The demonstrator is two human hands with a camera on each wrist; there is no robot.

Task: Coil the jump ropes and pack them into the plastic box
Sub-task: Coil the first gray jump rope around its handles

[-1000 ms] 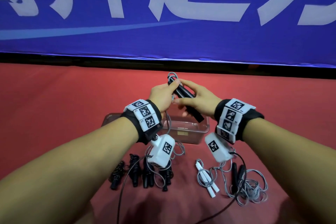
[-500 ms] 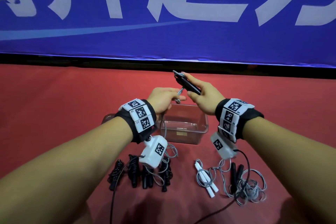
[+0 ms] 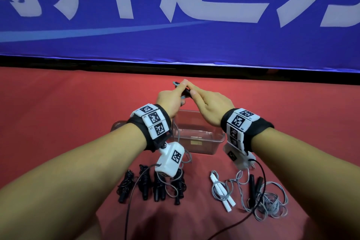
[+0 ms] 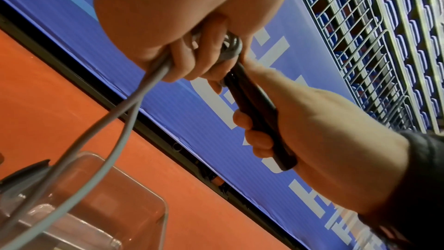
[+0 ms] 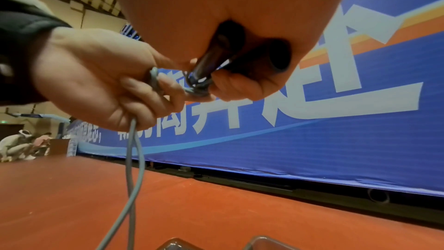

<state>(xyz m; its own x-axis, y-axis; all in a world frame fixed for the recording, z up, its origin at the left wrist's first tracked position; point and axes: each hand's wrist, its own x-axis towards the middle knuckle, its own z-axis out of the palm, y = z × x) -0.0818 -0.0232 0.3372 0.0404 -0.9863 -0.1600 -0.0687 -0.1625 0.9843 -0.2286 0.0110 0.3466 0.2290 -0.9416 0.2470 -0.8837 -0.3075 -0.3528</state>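
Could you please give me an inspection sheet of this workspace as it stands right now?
Surface: red mat.
Job's things: clear plastic box; four coiled black ropes; white-handled rope and loose grey rope with black handles on the mat.
Clutter: nothing seen.
Grippers: right hand grips two black handles above the box; left hand holds their grey cord.
Cables: black wrist-camera leads trail toward the person.
Surroundings: blue banner, people far left.
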